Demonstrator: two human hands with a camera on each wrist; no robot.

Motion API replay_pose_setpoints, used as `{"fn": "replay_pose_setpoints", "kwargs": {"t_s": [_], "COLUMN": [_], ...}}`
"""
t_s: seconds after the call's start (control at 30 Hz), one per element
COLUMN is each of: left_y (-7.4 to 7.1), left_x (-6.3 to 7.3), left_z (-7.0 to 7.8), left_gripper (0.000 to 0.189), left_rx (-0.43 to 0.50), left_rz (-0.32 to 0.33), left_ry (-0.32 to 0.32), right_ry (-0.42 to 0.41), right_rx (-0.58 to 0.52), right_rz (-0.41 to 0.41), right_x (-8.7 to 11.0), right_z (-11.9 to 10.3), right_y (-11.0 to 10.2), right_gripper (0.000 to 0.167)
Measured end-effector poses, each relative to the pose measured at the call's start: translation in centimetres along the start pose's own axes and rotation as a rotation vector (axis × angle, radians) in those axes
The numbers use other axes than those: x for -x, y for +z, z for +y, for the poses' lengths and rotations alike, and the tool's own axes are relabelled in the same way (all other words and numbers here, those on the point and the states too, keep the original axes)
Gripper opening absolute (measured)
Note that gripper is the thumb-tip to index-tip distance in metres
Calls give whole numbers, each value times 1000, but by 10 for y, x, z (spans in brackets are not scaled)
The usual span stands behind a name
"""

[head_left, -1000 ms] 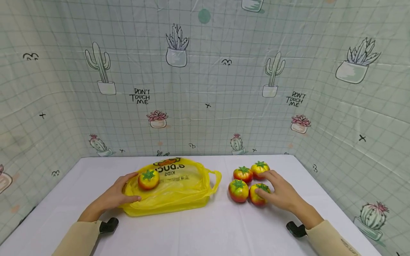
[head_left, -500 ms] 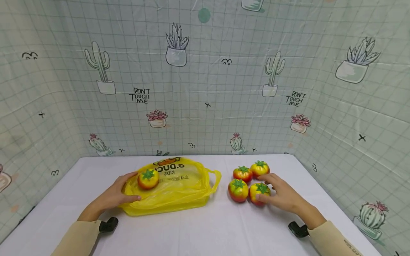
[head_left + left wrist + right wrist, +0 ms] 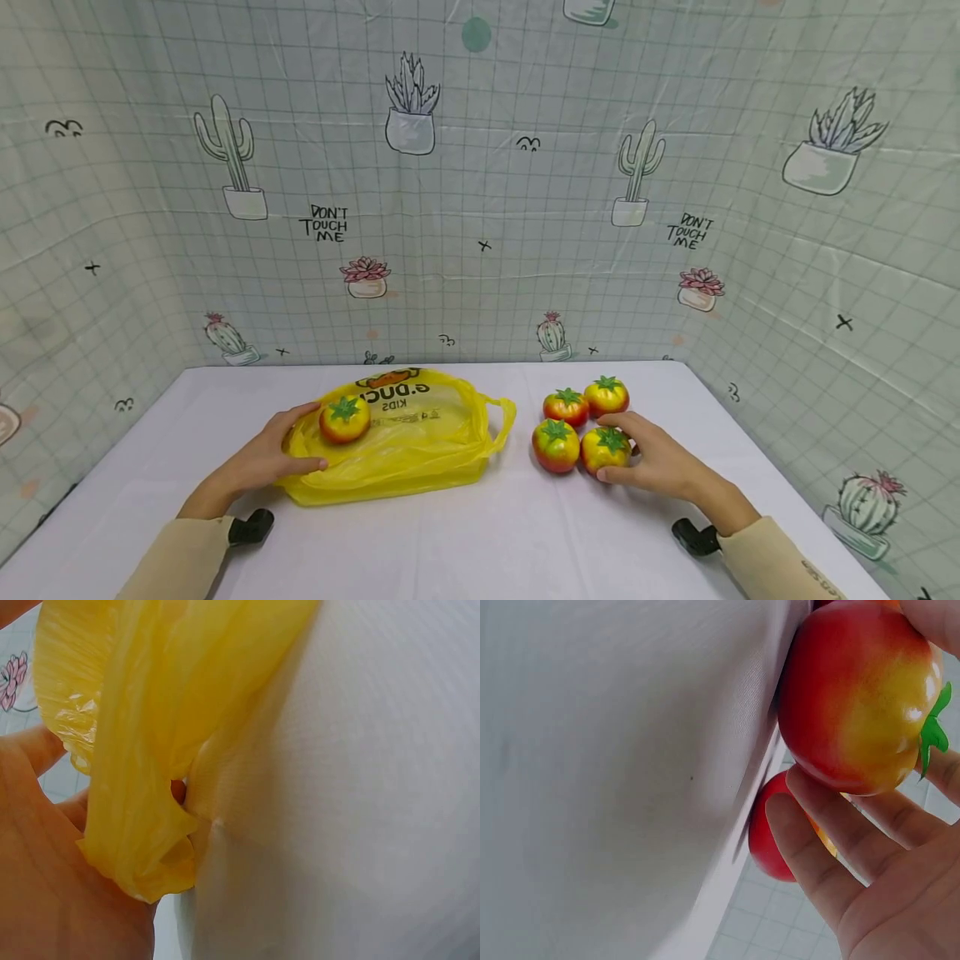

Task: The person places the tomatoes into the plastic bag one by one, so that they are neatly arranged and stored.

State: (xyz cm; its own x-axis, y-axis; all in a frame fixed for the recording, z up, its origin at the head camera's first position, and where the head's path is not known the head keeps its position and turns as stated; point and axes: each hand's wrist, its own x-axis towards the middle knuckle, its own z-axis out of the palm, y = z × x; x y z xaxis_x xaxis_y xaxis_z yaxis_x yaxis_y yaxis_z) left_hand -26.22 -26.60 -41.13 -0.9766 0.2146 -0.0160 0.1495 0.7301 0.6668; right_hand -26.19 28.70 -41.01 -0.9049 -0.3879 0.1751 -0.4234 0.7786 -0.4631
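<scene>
My left hand (image 3: 258,454) holds the left end of a yellow plastic bag (image 3: 420,450) lying on the table, thumb near and fingers far. In the left wrist view, bunched plastic (image 3: 142,750) crosses the palm and hides part of the fingers. One yellow-red tomato (image 3: 345,421) with green leaves sits at the bag's left end; whether it is inside is unclear. On the right, my right hand (image 3: 660,454) reaches around the nearest right tomato (image 3: 855,697), thumb on the near side and fingers on the far side. That tomato still rests on the table.
Beside the held tomato lies another tomato (image 3: 556,446). Behind them sit two more, a redder tomato (image 3: 566,407) and a yellower tomato (image 3: 607,396). The bag's handle loop (image 3: 506,425) points right. A patterned cloth wall (image 3: 480,292) borders the white table (image 3: 465,550).
The right thumb has slid from the tomato's top down to its near side, and the fingers have come around its far side. The left hand and bag stay as they were.
</scene>
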Motion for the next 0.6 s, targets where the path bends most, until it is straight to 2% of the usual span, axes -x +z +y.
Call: {"fn": "replay_pose_setpoints", "kwargs": {"t_s": [0.3, 0.6], "left_y": [0, 1], "left_x": [1, 2], "left_z": [0, 1], "left_gripper": [99, 98], "left_rx": [12, 8], "left_rz": [4, 4], "left_ry": [-6, 2], "right_ry": [-25, 15], "right_rx": [-12, -14], "right_rz": [3, -14], "right_x": [-2, -1], "right_z": [0, 0], "right_y": [-1, 1], "right_gripper": [68, 67]}}
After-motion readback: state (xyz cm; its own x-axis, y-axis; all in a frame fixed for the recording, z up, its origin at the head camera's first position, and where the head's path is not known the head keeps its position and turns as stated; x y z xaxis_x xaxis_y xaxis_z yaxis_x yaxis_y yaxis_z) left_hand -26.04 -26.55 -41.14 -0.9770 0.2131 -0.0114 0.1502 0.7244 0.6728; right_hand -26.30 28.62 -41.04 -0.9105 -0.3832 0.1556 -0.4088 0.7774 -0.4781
